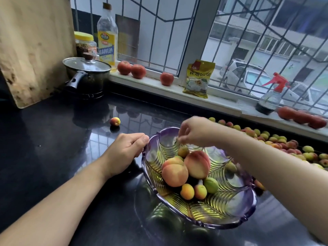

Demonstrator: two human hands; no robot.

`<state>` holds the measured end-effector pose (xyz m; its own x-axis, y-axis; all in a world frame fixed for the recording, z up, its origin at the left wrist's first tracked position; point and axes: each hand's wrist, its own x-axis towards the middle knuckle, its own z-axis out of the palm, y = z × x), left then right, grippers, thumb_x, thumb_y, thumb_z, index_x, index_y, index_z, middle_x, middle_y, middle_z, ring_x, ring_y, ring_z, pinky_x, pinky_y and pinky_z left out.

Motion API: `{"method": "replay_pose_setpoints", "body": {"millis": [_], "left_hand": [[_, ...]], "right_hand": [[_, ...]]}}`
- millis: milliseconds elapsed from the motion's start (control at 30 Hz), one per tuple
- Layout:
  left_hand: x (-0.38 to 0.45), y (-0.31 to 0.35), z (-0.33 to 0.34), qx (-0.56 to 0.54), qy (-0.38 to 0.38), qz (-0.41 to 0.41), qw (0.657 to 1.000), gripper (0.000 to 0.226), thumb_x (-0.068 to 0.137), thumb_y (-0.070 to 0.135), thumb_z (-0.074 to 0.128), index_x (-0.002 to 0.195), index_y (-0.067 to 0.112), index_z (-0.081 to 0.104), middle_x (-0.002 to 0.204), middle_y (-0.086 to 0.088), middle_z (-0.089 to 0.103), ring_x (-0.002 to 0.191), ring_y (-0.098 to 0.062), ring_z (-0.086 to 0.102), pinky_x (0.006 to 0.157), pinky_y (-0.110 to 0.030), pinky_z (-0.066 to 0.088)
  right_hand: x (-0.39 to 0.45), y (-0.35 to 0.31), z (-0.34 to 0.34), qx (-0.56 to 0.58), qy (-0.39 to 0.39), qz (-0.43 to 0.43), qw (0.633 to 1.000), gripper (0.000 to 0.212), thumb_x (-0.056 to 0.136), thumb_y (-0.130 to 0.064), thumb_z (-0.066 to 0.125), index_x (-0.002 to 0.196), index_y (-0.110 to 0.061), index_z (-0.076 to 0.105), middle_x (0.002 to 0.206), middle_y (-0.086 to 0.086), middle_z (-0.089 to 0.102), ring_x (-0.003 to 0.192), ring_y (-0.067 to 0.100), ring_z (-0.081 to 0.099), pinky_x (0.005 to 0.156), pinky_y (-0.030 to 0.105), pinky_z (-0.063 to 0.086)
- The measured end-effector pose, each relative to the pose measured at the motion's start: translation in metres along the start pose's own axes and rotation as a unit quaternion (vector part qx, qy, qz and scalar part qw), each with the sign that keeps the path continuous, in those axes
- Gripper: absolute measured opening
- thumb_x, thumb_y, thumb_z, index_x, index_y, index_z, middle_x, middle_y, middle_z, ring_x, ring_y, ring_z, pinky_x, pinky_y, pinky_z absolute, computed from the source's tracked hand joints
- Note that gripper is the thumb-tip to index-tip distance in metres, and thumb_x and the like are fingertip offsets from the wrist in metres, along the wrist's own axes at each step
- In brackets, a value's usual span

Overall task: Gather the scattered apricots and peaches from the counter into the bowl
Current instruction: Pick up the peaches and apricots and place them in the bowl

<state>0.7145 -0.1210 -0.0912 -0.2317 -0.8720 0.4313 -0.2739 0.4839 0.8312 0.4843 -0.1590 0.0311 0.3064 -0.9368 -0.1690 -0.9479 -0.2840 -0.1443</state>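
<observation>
Apricots lie in a long scatter along the right side of the dark tabletop, below the windowsill, and one apricot sits apart to the left. The purple glass bowl already holds two peaches and several small apricots. The left hand grips the bowl's left rim, thumb curled over the edge. The right hand hovers over the bowl's far side, its fingers pointing down and loosely spread, blurred, just above a small fruit.

Apricot row crowds counter behind bowl.
</observation>
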Motion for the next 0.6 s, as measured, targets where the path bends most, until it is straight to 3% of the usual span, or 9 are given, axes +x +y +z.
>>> {"method": "replay_pose_setpoints", "body": {"millis": [100, 167, 267, 367, 433, 500, 600], "left_hand": [[0.002, -0.002, -0.001, -0.013, -0.005, -0.017, 1.000, 0.077, 0.094, 0.065, 0.041, 0.082, -0.009, 0.060, 0.063, -0.009, 0.051, 0.059, -0.009, 0.043, 0.059, -0.027, 0.037], [0.004, -0.003, -0.003, -0.018, 0.000, -0.029, 0.999, 0.067, 0.095, 0.065, 0.041, 0.075, 0.005, 0.063, 0.058, 0.003, 0.048, 0.057, -0.008, 0.042, 0.058, -0.027, 0.036], [0.009, -0.008, -0.012, -0.008, 0.011, -0.045, 0.999, 0.049, 0.099, 0.054, 0.046, 0.066, 0.022, 0.064, 0.051, 0.011, 0.048, 0.052, -0.004, 0.043, 0.058, -0.026, 0.033], [0.014, -0.016, -0.022, 0.044, 0.007, -0.055, 0.998, 0.035, 0.092, 0.034, 0.054, 0.063, 0.018, 0.064, 0.054, 0.008, 0.057, 0.056, -0.008, 0.050, 0.060, -0.036, 0.040], [0.015, -0.018, -0.025, 0.070, -0.007, -0.060, 0.996, 0.027, 0.083, 0.028, 0.054, 0.062, 0.015, 0.064, 0.062, -0.002, 0.063, 0.065, -0.019, 0.056, 0.065, -0.045, 0.046], [0.015, -0.020, -0.027, 0.071, -0.010, -0.059, 0.996, 0.026, 0.076, 0.031, 0.051, 0.061, 0.013, 0.063, 0.065, -0.006, 0.064, 0.069, -0.022, 0.058, 0.068, -0.045, 0.047], [0.016, -0.022, -0.027, 0.069, -0.016, -0.063, 0.996, 0.034, 0.068, 0.043, 0.045, 0.060, 0.014, 0.062, 0.066, -0.007, 0.065, 0.070, -0.024, 0.059, 0.069, -0.048, 0.049]], "right_hand": [[0.015, -0.008, -0.034, 0.053, 0.119, -0.017, 0.991, 0.008, 0.095, -0.021, 0.065, 0.092, -0.017, 0.070, 0.087, 0.000, 0.073, 0.077, 0.016, 0.070, 0.070, 0.030, 0.059], [0.034, -0.021, -0.046, 0.077, 0.155, -0.048, 0.984, 0.011, 0.096, -0.018, 0.064, 0.086, -0.020, 0.069, 0.080, -0.004, 0.071, 0.078, 0.013, 0.068, 0.071, 0.025, 0.055], [0.075, -0.056, -0.032, 0.057, 0.099, -0.096, 0.989, 0.007, 0.093, -0.018, 0.065, 0.089, -0.020, 0.070, 0.083, -0.005, 0.071, 0.082, 0.014, 0.068, 0.070, 0.025, 0.054], [0.124, -0.093, 0.003, 0.019, 0.038, -0.128, 0.991, 0.008, 0.088, -0.021, 0.069, 0.096, -0.020, 0.071, 0.094, 0.003, 0.074, 0.084, 0.021, 0.070, 0.078, 0.036, 0.060], [0.148, -0.116, 0.023, 0.030, -0.008, -0.145, 0.989, 0.027, 0.090, -0.027, 0.072, 0.114, -0.016, 0.067, 0.103, 0.008, 0.073, 0.084, 0.026, 0.072, 0.078, 0.040, 0.062], [0.163, -0.136, 0.036, 0.018, -0.042, -0.167, 0.985, 0.043, 0.092, -0.036, 0.071, 0.129, -0.016, 0.061, 0.110, 0.007, 0.070, 0.086, 0.026, 0.071, 0.076, 0.037, 0.061], [0.173, -0.149, 0.048, -0.076, -0.038, -0.222, 0.971, 0.035, 0.091, -0.030, 0.070, 0.124, -0.020, 0.067, 0.116, 0.001, 0.068, 0.104, 0.023, 0.065, 0.081, 0.026, 0.048]]}}
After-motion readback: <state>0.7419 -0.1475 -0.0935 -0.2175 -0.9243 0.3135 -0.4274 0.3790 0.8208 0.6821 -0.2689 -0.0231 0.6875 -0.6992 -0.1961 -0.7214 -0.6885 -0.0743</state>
